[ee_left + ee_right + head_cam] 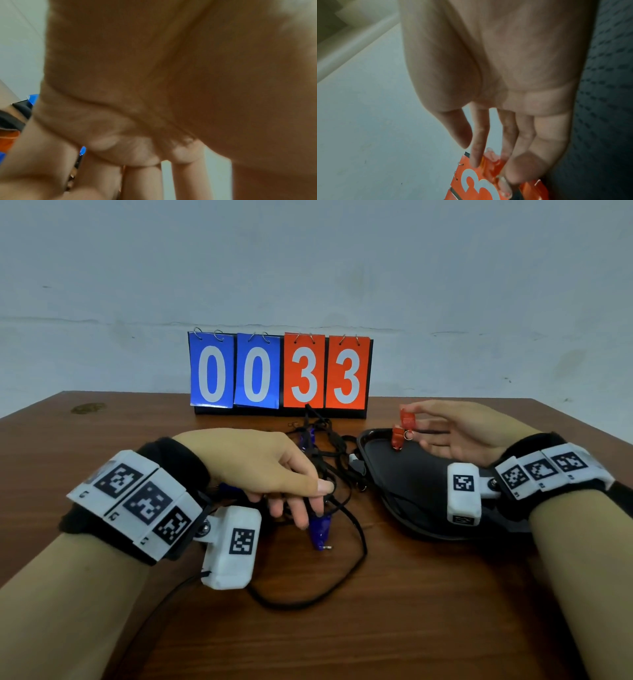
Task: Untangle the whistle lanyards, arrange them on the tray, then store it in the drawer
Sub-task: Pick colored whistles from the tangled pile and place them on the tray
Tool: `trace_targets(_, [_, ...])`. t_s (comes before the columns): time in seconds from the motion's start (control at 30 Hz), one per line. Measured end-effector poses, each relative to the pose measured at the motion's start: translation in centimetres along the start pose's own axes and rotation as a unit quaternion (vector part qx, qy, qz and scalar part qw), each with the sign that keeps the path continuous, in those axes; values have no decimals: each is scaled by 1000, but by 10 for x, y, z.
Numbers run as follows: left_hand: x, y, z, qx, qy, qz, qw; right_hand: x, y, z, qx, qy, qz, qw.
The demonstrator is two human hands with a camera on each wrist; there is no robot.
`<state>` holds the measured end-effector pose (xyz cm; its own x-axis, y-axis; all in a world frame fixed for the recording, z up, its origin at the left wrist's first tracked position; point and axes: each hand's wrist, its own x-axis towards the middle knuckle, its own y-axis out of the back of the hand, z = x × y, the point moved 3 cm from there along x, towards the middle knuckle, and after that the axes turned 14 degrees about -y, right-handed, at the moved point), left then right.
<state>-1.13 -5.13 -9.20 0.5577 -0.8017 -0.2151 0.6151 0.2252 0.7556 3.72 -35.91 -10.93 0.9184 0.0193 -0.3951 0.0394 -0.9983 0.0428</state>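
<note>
A tangle of black lanyards (337, 460) lies mid-table with blue whistles (320, 530) caught in it. My left hand (318, 494) rests on the tangle; thumb and forefinger pinch a black cord (78, 161) just above the nearest blue whistle. A black tray (411, 481) sits to the right. Over its far end my right hand (411, 422) pinches a red whistle (407, 418) at the fingertips, and a second red whistle (397, 438) hangs just below it. The right wrist view shows the red whistle (493, 162) between my fingers beside the tray (607, 94).
A flip scoreboard (279, 373) reading 0033 stands at the back of the wooden table (394, 611), against a pale wall. One lanyard loop (356, 563) trails toward the table's front. No drawer is in view.
</note>
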Motion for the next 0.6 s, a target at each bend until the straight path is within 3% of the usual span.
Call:
trace_targets(0.23, [-1, -6, 2, -38, 8, -50, 998, 12, 12, 8, -9, -19, 74, 997])
trace_targets(0.4, [0, -5, 0, -40, 7, -38, 998, 17, 15, 10, 2, -44, 90, 995])
trace_targets(0.6, [1, -2, 0, -35, 6, -1, 999, 23, 13, 11, -63, -27, 82, 994])
